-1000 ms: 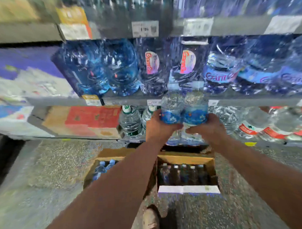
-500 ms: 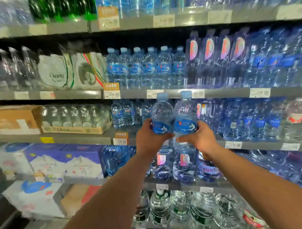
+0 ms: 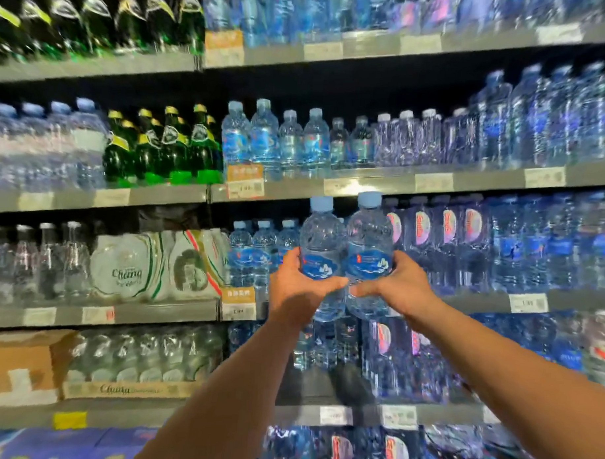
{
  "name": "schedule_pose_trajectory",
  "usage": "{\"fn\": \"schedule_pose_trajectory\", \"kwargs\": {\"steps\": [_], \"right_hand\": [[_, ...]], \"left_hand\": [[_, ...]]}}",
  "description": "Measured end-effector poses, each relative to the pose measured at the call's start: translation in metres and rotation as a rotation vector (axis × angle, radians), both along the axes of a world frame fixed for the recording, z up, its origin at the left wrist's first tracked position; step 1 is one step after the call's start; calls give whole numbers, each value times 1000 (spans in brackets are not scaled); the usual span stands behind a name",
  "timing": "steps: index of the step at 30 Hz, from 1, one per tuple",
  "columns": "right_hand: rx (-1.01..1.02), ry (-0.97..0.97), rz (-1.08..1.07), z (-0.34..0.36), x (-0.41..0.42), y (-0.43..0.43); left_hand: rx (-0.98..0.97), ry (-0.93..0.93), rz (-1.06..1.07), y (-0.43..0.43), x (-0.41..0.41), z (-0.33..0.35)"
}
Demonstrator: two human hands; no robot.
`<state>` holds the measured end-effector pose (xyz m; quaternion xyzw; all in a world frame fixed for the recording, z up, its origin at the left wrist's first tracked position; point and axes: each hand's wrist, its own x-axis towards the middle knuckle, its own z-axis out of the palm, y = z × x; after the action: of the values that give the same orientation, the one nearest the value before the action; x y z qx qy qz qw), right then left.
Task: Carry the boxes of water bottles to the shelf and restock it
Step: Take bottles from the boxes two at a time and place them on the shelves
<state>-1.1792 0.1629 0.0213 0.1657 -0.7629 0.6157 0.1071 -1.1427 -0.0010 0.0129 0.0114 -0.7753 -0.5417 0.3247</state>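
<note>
I hold two clear water bottles with pale blue caps and blue labels upright, side by side, in front of the shelves. My left hand [image 3: 299, 291] grips the left bottle [image 3: 321, 240] around its lower half. My right hand [image 3: 400, 289] grips the right bottle [image 3: 369, 238] the same way. Both bottles are level with the shelf row [image 3: 243, 311] that carries matching blue-label bottles [image 3: 255, 251], just right of those. The boxes are out of view.
Shelves of bottled water fill the view. Green glass bottles [image 3: 167, 145] stand upper left, shrink-wrapped Chang packs [image 3: 128, 271] at mid left, a cardboard box [image 3: 15, 367] lower left. Dark blue bottles with pink labels [image 3: 448, 234] stand right of my hands.
Both hands have lifted the two bottles from above the floor boxes up to the mid shelf. My view has tilted upward, so the boxes and floor dropped out of sight.
</note>
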Motion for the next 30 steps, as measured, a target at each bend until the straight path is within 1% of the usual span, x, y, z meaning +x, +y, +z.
{"fn": "schedule_pose_trajectory", "kwargs": {"steps": [2, 5, 10, 12, 16, 20, 25, 30], "right_hand": [[-23, 26, 9, 15, -13, -7], [-44, 68, 27, 44, -38, -13], [-82, 205, 32, 99, -76, -18], [-92, 245, 74, 121, -89, -21], [-59, 347, 67, 160, -108, -30], [-89, 418, 72, 188, -122, -43], [-128, 470, 31, 208, -145, -63], [-124, 462, -23, 217, -169, -81]], "left_hand": [[-14, 29, 0, -7, -12, 16], [-37, 123, 0, -15, -33, 45], [-77, 277, 60, -14, -60, 104], [-75, 313, 69, -11, -67, 126], [-107, 378, 156, -16, -84, 161], [-120, 456, 228, -24, -100, 189], [-193, 482, 298, -42, -125, 214], [-248, 477, 342, -56, -152, 225]]}}
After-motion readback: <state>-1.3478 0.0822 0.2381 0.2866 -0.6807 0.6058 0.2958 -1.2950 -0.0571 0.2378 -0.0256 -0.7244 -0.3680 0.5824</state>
